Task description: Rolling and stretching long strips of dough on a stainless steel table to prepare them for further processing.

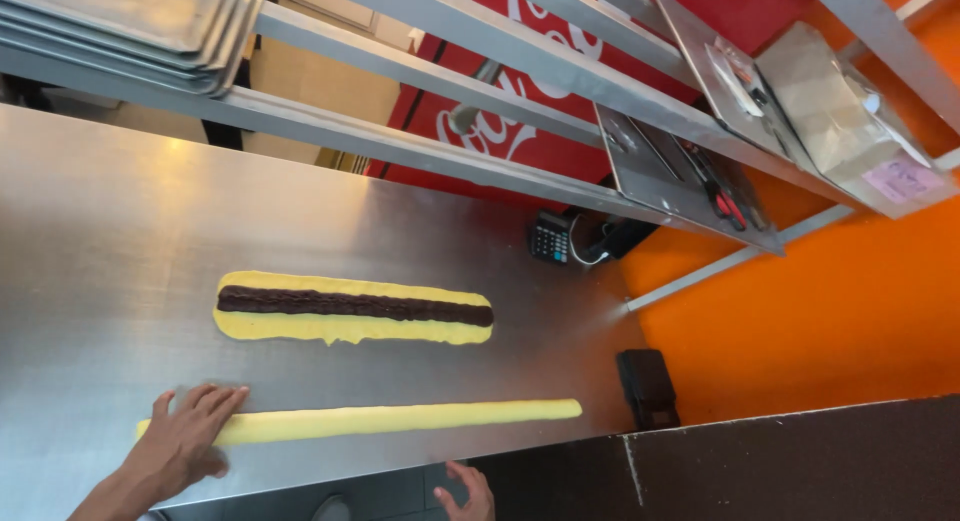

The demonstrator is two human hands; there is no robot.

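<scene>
Bright, even light; soft glare on the steel table point(120, 201) (upper left); edges bend, focus mostly sharp.

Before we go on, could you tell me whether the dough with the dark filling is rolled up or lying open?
Open: the flat yellow dough strip lies spread, its dark filling line uncovered on top.

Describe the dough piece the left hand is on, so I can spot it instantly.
On the steel worktable, look along the near edge. The left hand rests flat on one end of a long thin yellow dough roll. Unlike the wider flat dough strip behind it, it carries no dark filling line.
</scene>
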